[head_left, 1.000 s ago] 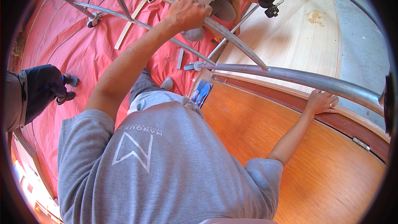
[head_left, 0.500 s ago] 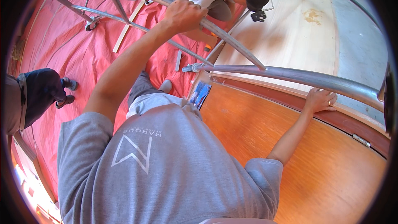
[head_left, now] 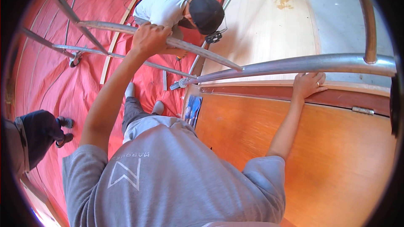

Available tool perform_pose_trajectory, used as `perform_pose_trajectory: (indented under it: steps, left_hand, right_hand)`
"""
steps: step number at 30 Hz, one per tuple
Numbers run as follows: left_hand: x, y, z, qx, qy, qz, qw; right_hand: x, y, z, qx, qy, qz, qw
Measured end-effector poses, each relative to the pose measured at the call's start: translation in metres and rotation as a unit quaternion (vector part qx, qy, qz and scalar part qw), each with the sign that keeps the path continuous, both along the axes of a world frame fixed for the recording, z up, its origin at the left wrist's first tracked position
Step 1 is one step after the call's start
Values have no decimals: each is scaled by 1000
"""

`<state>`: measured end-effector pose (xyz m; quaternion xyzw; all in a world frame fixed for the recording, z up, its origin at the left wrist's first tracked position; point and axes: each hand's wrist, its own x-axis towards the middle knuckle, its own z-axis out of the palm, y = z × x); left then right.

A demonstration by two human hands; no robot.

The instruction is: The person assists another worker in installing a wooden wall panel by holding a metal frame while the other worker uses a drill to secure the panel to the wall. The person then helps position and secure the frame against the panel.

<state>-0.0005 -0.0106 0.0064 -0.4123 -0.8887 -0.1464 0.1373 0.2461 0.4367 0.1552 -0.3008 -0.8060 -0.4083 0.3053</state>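
Observation:
My left hand (head_left: 149, 38) grips the sloping metal tube (head_left: 210, 54) of a scaffold frame, fingers wrapped over it. My right hand (head_left: 308, 85) is curled over the pale wooden edge strip (head_left: 345, 87) above a reddish-brown rail, beside an orange-brown wooden door (head_left: 320, 155) with a metal hinge (head_left: 362, 110). The thicker lower tube (head_left: 294, 63) passes just beyond that hand. A glossy blue printed sheet (head_left: 191, 111) lies at the door's left end.
A crouching co-worker (head_left: 164, 6) in a black cap bends beside a pale plywood sheet (head_left: 261, 25). Another person's legs (head_left: 42, 134) are at left. Red sheeting (head_left: 63, 84) covers the floor, with a wood batten (head_left: 112, 48), cables and a caster (head_left: 75, 59). Grey floor (head_left: 349, 25) shows right.
The view has shifted, so the scaffold, co-worker and left hand appear farther left. The co-worker has bent lower. Both my hands keep their holds; more of my feet shows.

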Motion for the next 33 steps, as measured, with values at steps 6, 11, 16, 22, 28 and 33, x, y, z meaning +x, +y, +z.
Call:
perform_pose_trajectory:
  steps: [6,11,16,22,28,33]
  left_hand:
    - [1,1,-1,36,26,0,999]
    - [0,-1,-5,43,55,-1,998]
    - [2,-1,0,30,58,1,998]
    - [0,-2,-2,42,62,-11,997]
    - [-1,-1,-6,44,68,-11,997]
    - [-2,-1,-7,4,48,4,999]
  right_hand:
    - [0,1,-2,-1,-2,-12,1000]
    - [0,4,-2,20,-10,-24,999]
    - [3,12,-7,33,-8,-22,999]
    - [3,8,-3,31,-13,-8,999]
    - [3,11,-6,48,-15,7,999]
    - [4,12,-5,55,-15,17,998]
